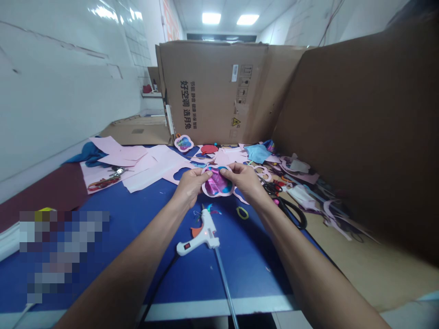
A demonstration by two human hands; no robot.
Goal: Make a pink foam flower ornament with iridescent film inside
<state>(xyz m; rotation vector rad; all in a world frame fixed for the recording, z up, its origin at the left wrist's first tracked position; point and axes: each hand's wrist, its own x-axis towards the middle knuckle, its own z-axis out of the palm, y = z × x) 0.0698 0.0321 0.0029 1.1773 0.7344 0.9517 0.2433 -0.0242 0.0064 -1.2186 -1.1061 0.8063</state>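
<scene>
Both hands hold up a pink flower-shaped paper frame (217, 185) with shiny magenta and blue foil in its middle. My left hand (190, 182) pinches its left rim, thumb on top. My right hand (242, 177) grips the right rim, fingers curled round it. The piece hovers above the blue table (240, 260). A white glue gun (202, 234) lies on the table just below the hands, its black cord running toward me.
Pink paper sheets (137, 164) and scraps cover the far table. A second finished flower piece (184, 143) leans by the cardboard box (219, 91). Black-handled scissors (286, 205) lie right of my right wrist. Red-handled scissors (103, 183) lie far left. Cardboard wall (360, 137) stands at the right.
</scene>
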